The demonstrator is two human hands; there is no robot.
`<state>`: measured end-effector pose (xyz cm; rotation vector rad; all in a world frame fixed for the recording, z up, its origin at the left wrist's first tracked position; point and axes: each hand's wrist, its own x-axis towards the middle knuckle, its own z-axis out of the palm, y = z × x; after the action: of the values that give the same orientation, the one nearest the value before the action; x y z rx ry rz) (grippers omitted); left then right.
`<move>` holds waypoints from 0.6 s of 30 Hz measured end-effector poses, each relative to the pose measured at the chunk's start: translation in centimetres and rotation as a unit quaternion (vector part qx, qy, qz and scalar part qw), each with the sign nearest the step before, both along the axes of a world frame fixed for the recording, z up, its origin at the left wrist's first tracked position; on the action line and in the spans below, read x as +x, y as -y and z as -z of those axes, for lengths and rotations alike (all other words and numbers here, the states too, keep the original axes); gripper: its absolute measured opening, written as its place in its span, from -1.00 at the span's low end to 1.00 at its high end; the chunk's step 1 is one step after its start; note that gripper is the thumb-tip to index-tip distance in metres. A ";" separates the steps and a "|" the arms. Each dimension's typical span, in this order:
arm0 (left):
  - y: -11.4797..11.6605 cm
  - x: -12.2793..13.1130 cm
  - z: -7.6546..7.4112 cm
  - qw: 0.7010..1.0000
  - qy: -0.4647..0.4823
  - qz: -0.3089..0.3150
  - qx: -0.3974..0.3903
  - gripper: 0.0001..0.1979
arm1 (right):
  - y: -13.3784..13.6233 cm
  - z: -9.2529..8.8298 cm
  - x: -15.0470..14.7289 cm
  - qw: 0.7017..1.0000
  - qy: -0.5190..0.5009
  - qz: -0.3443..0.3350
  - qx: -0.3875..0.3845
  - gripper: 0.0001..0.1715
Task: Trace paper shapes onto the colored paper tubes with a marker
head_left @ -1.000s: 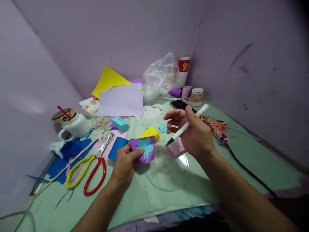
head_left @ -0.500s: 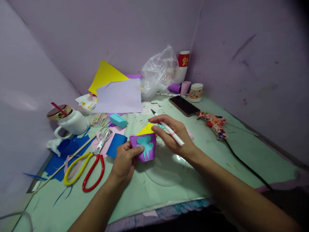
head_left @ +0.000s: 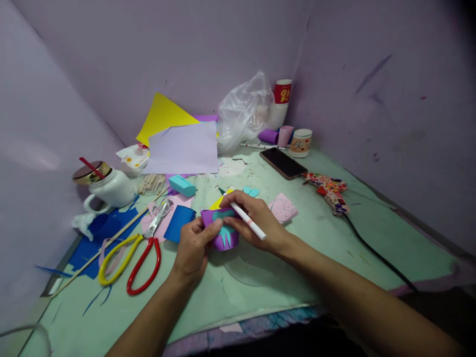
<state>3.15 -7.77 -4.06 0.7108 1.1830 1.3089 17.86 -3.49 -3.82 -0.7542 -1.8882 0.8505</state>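
My left hand [head_left: 193, 245] pinches a curved purple paper piece [head_left: 233, 241] over the table, its thumb resting on the front. A turquoise paper cutout [head_left: 225, 233] with rounded lobes and pointed tails lies against the purple paper. My right hand [head_left: 256, 215] is closed around a white marker [head_left: 250, 221] with a dark green tip pointing away to the upper left. The right fingertips touch the cutout and cover part of it. Behind the hands, yellow paper [head_left: 219, 202] shows in part. A turquoise heart-shaped cutout [head_left: 252, 191] and a pink paper piece [head_left: 283, 208] lie just beyond.
Scissors [head_left: 150, 235] with yellow and red handles lie left, near blue paper [head_left: 180, 223] and a long wooden stick [head_left: 87, 265]. A lidded white mug [head_left: 115, 188] stands far left. At right are a phone [head_left: 284, 163], a paper cup [head_left: 300, 143] and a cloth-covered corded tool [head_left: 329, 191].
My right hand has moved left and down with the marker, bringing its fingertips onto the turquoise cutout. The pink paper and the heart-shaped cutout now show more. My left hand has barely moved.
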 end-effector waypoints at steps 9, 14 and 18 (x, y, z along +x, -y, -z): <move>0.0 0.3 0.6 0.993 -0.093 -0.050 0.046 -0.78 | 0.1 -0.9 0.3 1.000 0.003 -0.013 0.002 -0.83; 0.1 0.2 0.9 0.995 -0.094 -0.026 0.034 -0.76 | -0.1 -1.9 1.1 0.993 -0.096 0.042 -0.056 -0.76; 0.1 0.1 0.9 0.994 -0.101 -0.024 0.033 -0.73 | 0.0 -2.1 1.4 0.977 -0.185 0.042 -0.102 -0.64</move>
<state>3.23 -7.85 -4.98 0.8840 1.3306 1.3438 19.31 -3.54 -1.71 -0.7353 -1.4463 1.0628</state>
